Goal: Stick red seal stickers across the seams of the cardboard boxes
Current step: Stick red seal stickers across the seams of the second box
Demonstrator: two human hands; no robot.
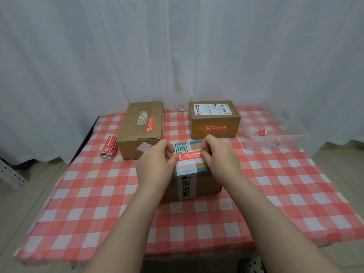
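Observation:
A cardboard box (pixel 204 180) with white printed tape stands in the middle of the checked table. A red seal sticker (pixel 189 155) lies across its top over the tape. My left hand (pixel 157 164) pinches the sticker's left end. Its right end is pinched by my right hand (pixel 218 156). Two more cardboard boxes stand behind: the left box (pixel 140 133) has a red sticker (pixel 150 124) on its top, and the right box (pixel 214 119) has a red sticker (pixel 215 128) on its front.
A roll of red stickers (pixel 109 148) lies on the tablecloth (pixel 78 194) left of the left box. A clear plastic tray (pixel 275 133) with a red scrap (pixel 262 132) sits at the back right. White curtains hang behind the table.

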